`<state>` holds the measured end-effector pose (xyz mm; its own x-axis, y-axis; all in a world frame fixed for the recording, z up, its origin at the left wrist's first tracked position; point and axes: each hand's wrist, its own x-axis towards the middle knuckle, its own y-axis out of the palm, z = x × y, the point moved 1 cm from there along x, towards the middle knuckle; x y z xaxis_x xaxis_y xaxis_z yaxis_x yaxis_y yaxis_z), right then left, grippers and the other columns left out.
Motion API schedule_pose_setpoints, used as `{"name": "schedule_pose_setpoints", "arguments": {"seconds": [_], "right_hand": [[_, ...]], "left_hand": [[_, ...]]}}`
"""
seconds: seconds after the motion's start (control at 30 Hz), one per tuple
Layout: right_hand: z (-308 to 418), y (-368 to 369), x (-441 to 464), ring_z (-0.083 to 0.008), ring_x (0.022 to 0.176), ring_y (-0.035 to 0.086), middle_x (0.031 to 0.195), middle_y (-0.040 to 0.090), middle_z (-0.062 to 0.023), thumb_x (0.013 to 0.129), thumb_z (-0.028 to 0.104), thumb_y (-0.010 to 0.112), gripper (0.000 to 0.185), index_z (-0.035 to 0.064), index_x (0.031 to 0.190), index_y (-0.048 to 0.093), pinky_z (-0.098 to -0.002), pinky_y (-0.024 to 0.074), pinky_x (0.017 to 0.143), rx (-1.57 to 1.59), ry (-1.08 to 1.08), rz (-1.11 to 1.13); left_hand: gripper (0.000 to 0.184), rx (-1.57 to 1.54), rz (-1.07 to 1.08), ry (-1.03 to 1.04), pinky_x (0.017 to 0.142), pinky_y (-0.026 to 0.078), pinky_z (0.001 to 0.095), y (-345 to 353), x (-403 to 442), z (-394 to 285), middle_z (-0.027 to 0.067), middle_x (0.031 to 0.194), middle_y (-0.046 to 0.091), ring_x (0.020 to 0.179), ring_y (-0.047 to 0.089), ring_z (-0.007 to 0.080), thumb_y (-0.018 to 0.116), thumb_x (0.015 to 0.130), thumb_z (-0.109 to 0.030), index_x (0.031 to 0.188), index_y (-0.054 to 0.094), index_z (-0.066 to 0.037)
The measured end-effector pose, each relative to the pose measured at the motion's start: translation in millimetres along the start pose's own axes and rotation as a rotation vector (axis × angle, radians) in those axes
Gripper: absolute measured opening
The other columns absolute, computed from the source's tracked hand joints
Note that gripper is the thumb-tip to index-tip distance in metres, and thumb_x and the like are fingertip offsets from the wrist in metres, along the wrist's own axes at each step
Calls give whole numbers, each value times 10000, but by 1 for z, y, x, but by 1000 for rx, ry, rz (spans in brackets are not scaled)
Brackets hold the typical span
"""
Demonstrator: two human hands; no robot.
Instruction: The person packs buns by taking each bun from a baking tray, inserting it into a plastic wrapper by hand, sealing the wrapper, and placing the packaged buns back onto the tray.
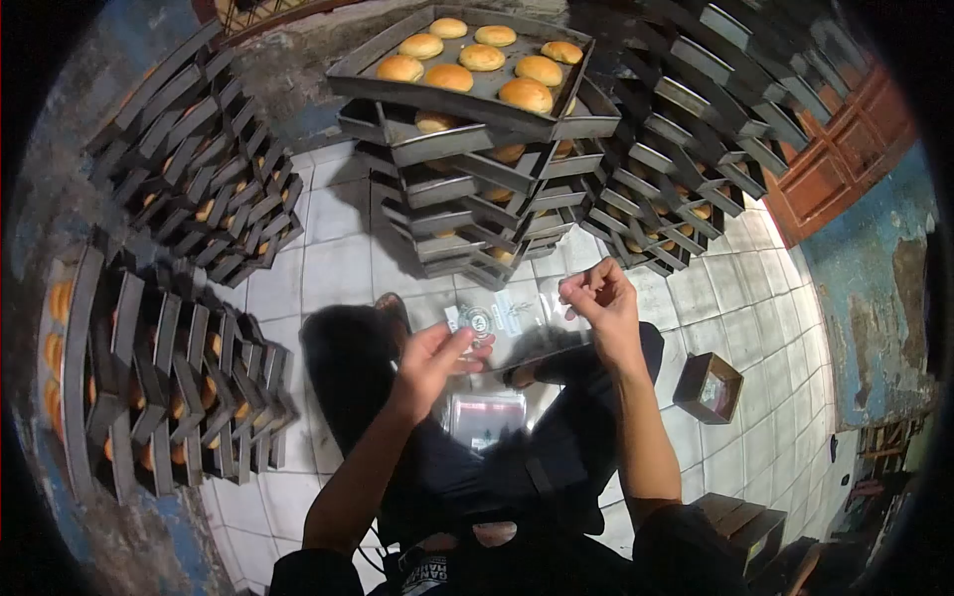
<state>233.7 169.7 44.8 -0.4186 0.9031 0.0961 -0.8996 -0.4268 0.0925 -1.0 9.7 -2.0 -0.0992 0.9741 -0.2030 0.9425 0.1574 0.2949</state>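
Note:
A clear printed plastic bag is stretched out between my two hands, above my crossed legs. My left hand grips its left side, thumb lying near a round printed emblem. At the bag's right end, my right hand is closed in a pinch on the plastic; the exact edge between the fingertips is hard to make out. Below them, a stack of flat clear packaging with a pinkish strip rests at my lap. Glare hides part of its outline.
Straight ahead rises a stack of metal trays, its top tray holding several round golden buns. More crosswise tray stacks stand at left, far left and right. A small open box sits on the tiled floor to my right.

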Motion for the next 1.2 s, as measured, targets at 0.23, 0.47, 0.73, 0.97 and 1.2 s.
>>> {"name": "schedule_pose_setpoints", "arguments": {"seconds": [0.23, 0.47, 0.73, 0.97, 1.2], "right_hand": [[9, 6, 11, -120, 841, 688, 962, 713, -88, 934, 12, 807, 295, 67, 982, 522, -281, 590, 726, 102, -67, -15], [88, 21, 82, -140, 973, 712, 1056, 736, -84, 936, 125, 822, 306, -19, 1160, 672, -304, 562, 904, -323, -364, 66], [102, 26, 338, -451, 986, 726, 1042, 748, -270, 1033, 536, 623, 616, -64, 1152, 697, -471, 557, 903, -1103, -299, 116], [77, 36, 399, -445, 976, 734, 955, 741, -311, 972, 652, 617, 730, -68, 1057, 703, -478, 557, 904, -1361, 25, 315], [113, 59, 350, -427, 1016, 727, 1070, 730, -283, 822, 539, 833, 806, 25, 1347, 500, -463, 556, 911, -1147, 4, 223]], "left_hand": [[312, -71, -171, 12, 841, 641, 368, 8, 2, -25, 231, 1093, 772, 945, 778, 271, 626, 1077, -204, 1189, 692, 79], [205, -102, -330, 146, 796, 636, 342, -26, 18, -60, 156, 1053, 768, 875, 760, 206, 771, 954, -113, 1084, 736, 42], [238, -253, -349, 189, 727, 629, 344, -93, 118, -92, 139, 1001, 762, 774, 740, 213, 730, 933, 21, 1169, 713, 49], [132, -85, -284, 162, 736, 664, 363, -133, 181, -126, 187, 1161, 738, 861, 761, 214, 755, 944, -34, 1041, 694, 32], [217, -45, -248, 181, 683, 604, 292, -139, 192, -171, 134, 1001, 773, 805, 755, 177, 712, 960, -74, 1164, 723, 0]]}}
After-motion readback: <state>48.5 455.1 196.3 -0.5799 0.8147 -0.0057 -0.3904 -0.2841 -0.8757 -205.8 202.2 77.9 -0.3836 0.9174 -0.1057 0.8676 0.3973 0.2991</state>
